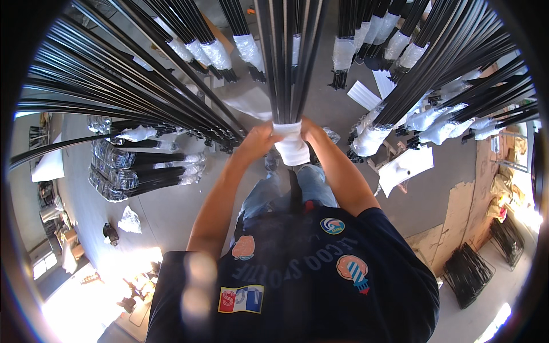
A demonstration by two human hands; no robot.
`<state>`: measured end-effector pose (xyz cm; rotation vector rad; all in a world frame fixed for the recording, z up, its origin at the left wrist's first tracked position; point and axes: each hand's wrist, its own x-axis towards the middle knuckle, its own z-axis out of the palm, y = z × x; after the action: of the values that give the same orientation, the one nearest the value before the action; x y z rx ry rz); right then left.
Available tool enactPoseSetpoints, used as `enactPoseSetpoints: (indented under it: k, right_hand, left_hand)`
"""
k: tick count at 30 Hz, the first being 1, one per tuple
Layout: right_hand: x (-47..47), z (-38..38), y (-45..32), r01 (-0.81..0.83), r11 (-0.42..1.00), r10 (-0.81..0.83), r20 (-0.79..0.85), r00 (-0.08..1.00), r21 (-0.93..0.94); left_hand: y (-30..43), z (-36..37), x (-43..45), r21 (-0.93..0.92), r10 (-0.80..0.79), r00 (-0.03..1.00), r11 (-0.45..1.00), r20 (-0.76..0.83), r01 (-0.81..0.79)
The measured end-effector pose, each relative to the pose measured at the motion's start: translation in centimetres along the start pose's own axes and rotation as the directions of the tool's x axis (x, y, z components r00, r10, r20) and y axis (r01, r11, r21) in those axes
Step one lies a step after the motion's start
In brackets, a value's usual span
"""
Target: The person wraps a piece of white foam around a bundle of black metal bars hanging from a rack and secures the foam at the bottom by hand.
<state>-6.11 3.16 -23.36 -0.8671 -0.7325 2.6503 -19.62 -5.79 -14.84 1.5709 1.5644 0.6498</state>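
A bundle of long black poles (285,77) stands upright before me, running up out of view. White foam-like wrapping (292,143) goes round it near my hands, and its lower part hangs in loose folds. My left hand (260,139) grips the wrapping at its left side, thumb towards the front. At the right side, my right hand (309,128) presses against the wrapping's upper edge, its fingers partly hidden behind the bundle. Below the wrapping, the bundle's lower end is hidden from view.
Loose black poles (141,85) lean close on my left. Wrapped pole bundles (373,137) lean on the right, with others standing ahead. More plastic-wrapped bundles (116,171) lie on the floor at left. White sheets (405,169) and a plastic bag (130,221) lie about.
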Motion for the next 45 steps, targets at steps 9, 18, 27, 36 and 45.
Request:
enactPoseSetpoints:
  k: [9, 18, 27, 36, 45]
  right_hand:
    - [-0.4, -0.4, 0.7, 0.119, 0.978, -0.083, 0.204, 0.975, -0.170]
    - [-5.8, 2.6, 2.5, 0.479, 0.874, -0.484, -0.248, 0.839, -0.085]
    - [-7.7, 4.6, 5.3, 0.476, 0.786, -0.574, -0.179, 0.799, -0.395]
    - [-10.2, 2.9, 6.1, 0.481, 0.858, -0.448, -0.197, 0.872, 0.180]
    - [-16.8, 1.2, 4.5, 0.640, 0.767, -0.639, 0.034, 0.768, -0.041]
  left_hand:
    - [3.9, -4.4, 0.1, 0.636, 0.243, 0.970, 0.753, -0.029, -0.170]
    - [1.0, -2.9, -0.1, 0.397, 0.151, 0.988, 0.905, 0.031, -0.151]
    - [1.0, 2.2, -3.3, -0.712, -0.174, 0.976, 0.702, -0.131, 0.030]
    - [3.7, 1.8, -2.7, -0.184, -0.207, 0.938, 0.970, -0.276, 0.160]
    - [3.7, 6.0, 0.8, -0.660, -0.056, 0.998, 0.750, -0.004, 0.039]
